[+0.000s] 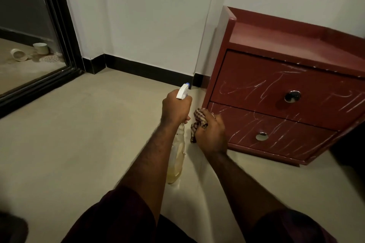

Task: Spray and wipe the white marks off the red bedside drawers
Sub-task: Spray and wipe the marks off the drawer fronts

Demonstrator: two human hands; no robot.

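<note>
While both arms reach forward over the floor (79, 134), the left hand (175, 107) is held knuckles-up with its fingers curled tight round the neck of the spray bottle (176, 156). The white nozzle pokes out past the fist toward the black skirting (146, 71). The bottle's clear body, with yellowish liquid in it, slants back under the forearm.

Right hand (210, 134): just beside the left and lower, wrist bent. Its fingers are bunched round a checked cloth (198, 122), gripping it. The cloth sits at the left end of the lower drawer (276, 130); contact cannot be told.

Red bedside drawers (231, 69): on the floor to the right, back against the pale wall (148, 16). White marks (246, 85) run across both drawer fronts and along the top's front edge. Each front carries one round metal knob (292, 96).
</note>
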